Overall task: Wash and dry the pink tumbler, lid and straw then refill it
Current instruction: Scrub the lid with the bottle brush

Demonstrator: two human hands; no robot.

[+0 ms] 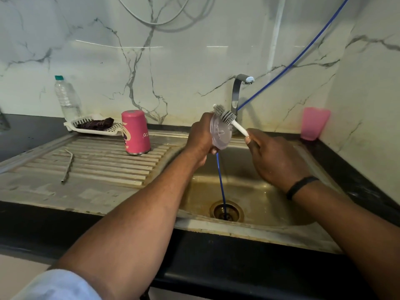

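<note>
2 hands over sink (281, 219): left hand (200, 137) grips lid (219, 135), right hand (275, 159) pinches brush (227, 118).

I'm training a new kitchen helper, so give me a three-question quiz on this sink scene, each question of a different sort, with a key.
1. True or false: the pink tumbler stands upside down on the drainboard.
2. Multiple choice: what does the right hand hold? A) the metal straw B) the brush C) the water bottle
3. Fill in: the left hand holds the clear ____ over the sink.

Key
1. True.
2. B: it grips the brush by its white handle, bristles against the lid. The metal straw lies on the drainboard; the water bottle stands at the wall.
3. lid.
</note>
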